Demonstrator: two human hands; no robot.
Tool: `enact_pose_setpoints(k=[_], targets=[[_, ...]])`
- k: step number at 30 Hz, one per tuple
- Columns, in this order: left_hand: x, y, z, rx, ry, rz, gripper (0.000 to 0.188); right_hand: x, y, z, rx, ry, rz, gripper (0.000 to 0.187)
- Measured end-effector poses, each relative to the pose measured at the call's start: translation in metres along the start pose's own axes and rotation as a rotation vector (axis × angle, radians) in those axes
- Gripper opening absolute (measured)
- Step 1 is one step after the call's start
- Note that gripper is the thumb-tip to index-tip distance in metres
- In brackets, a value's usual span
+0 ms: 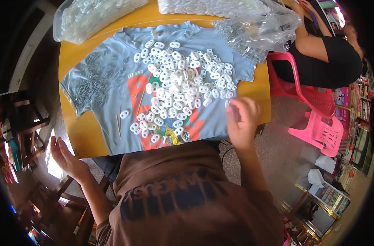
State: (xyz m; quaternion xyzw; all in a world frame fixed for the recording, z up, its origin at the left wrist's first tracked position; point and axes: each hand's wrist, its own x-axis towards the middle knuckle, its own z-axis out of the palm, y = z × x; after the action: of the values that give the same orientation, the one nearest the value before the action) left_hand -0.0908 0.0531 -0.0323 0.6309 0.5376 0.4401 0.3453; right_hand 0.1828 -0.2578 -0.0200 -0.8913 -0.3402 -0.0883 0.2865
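Observation:
A heap of white oval plastic pieces with two holes (170,96), like cord-lock parts, lies on a light blue T-shirt (211,123) spread over the table. Smaller white plastic pieces (221,78) lie along the heap's right side. My right hand (243,121) is at the shirt's right edge, its thumb and fingers curled together around a small white plastic piece (227,103). Off the table's near left corner hangs my left hand (68,160), fingers apart and holding nothing. Small thin metal springs (92,80) are scattered over the shirt's left sleeve.
Thin wooden sticks (118,123) lie on the shirt. Along the table's far edge stand a clear tub (92,16) of white pieces and a plastic bag (252,35) of metal springs. Another person (322,57) sits at the right on a pink plastic chair (301,86).

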Motion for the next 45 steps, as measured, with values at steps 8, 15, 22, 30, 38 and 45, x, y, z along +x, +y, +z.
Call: enact_pose_setpoints(k=[8, 15, 22, 30, 38, 45], targets=[[-0.018, 0.043, 0.021, 0.107, -0.121, 0.341, 0.021, 0.009, -0.002, -0.001, 0.042, -0.062, -0.011, 0.018], [-0.042, 0.059, 0.032, -0.127, -0.402, 0.250, 0.018, -0.003, -0.030, 0.002, 0.560, -0.116, 0.260, 0.016], [-0.066, 0.104, 0.047, -0.318, -1.099, 0.325, 0.024, 0.024, -0.112, 0.014, 1.224, -0.824, 0.345, 0.015], [-0.061, 0.090, 0.038, -0.243, -1.034, 0.206, 0.024, 0.035, -0.134, 0.030, 1.343, -0.892, 0.479, 0.014], [-0.065, 0.071, 0.029, -0.274, -0.979, 0.102, 0.021, 0.093, -0.134, 0.068, 0.358, -0.451, -0.479, 0.010], [-0.065, 0.065, 0.024, -0.314, -0.966, 0.074, 0.018, 0.107, -0.143, 0.088, 0.145, -0.590, -0.547, 0.013]])
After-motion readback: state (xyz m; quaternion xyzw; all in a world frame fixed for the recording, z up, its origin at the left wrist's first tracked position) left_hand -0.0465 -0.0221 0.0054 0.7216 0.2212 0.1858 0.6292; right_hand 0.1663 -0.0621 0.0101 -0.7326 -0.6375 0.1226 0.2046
